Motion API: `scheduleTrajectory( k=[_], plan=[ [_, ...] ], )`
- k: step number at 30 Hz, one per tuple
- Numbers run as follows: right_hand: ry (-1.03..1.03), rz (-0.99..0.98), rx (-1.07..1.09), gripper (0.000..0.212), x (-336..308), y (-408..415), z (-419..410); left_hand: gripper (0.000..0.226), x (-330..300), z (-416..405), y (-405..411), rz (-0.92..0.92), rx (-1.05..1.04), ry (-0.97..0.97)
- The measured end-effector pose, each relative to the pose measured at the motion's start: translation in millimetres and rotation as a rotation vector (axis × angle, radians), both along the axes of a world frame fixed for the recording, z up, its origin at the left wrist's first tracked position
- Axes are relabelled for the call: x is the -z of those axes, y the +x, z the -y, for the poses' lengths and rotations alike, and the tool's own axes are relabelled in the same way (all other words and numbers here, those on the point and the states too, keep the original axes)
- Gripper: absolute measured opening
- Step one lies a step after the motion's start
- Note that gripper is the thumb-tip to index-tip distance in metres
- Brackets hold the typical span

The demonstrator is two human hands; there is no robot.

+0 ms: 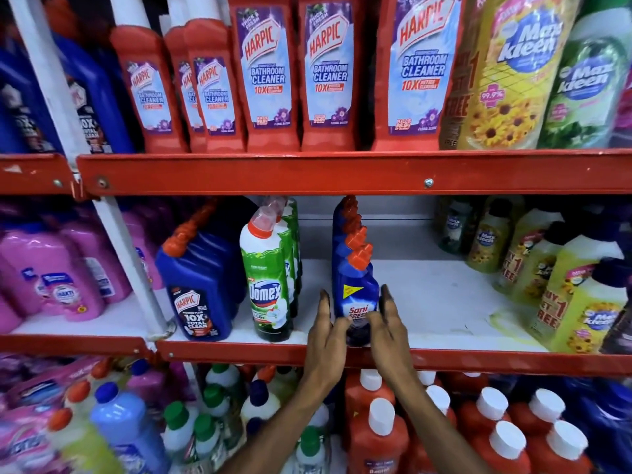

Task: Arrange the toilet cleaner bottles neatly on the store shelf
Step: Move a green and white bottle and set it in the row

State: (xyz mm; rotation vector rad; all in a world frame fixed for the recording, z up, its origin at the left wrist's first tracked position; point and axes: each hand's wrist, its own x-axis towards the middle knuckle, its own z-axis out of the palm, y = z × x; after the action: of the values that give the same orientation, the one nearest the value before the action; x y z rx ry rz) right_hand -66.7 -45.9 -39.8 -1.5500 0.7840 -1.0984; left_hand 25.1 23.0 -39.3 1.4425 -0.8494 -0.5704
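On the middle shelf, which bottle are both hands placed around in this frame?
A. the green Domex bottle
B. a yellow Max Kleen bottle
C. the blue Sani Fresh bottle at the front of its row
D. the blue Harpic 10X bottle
C: the left hand and right hand sit on either side of the front Sani Fresh bottle, with the Domex bottle standing untouched to its left.

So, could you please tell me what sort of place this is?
Most likely the cleaning-products aisle of a shop. Red metal shelves carry rows of identical Harpic bottles, Domex bottles and Max Kleen bottles marked "buy 1 get 1 free". Both hands hold a Sani Fresh bottle.
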Motion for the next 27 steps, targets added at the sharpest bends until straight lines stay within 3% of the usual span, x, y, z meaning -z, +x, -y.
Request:
scheduleTrajectory(
  k=[3, 6, 9, 12, 14, 17, 19, 21, 23, 27],
  plan=[
    [-0.144, 0.157, 0.320, 0.045, -4.8, -3.4, -22.4, 0.069, -4.8, -33.6, 1.9, 0.089, -0.155, -0.152],
    [-0.273, 0.295, 0.513, 0.020, -5.9, 7.5, -48.2, 0.049, -2.9, -67.6, 27.5, 0.221, -0.404, -0.311],
    [-0.270, 0.237, 0.297, 0.018, -4.5, 37.9, -70.6, 0.056, 0.1, -78.1, 66.0, 0.226, -0.474, -0.314],
    [-0.140, 0.059, -0.011, 0.040, -1.4, 75.5, -81.2, 0.070, 4.0, -77.6, 96.0, 0.067, -0.321, -0.139],
    [-0.022, 0.006, -0.108, 0.051, -1.2, 95.1, -78.4, 0.077, 5.0, -76.2, 108.8, 0.053, -0.222, -0.044],
    [0.027, -0.030, -0.142, 0.051, -3.8, 112.1, -72.9, 0.080, 3.5, -74.4, 120.1, -0.001, -0.104, -0.004],
    [0.052, -0.019, -0.162, 0.051, -2.5, 119.2, -70.2, 0.065, 2.2, -74.5, 121.4, 0.004, -0.062, 0.004],
    [0.084, -0.010, -0.174, 0.068, -0.6, 125.0, -71.5, 0.052, 2.7, -76.1, 120.7, 0.055, -0.050, -0.018],
    [0.104, 0.007, -0.175, 0.088, 4.7, 129.9, -70.1, 0.058, 5.8, -78.0, 121.2, 0.107, -0.046, -0.016],
    [0.152, 0.023, -0.138, 0.083, 1.9, 134.9, -68.6, 0.070, 7.9, -81.7, 120.2, 0.154, -0.012, -0.019]
  ],
)
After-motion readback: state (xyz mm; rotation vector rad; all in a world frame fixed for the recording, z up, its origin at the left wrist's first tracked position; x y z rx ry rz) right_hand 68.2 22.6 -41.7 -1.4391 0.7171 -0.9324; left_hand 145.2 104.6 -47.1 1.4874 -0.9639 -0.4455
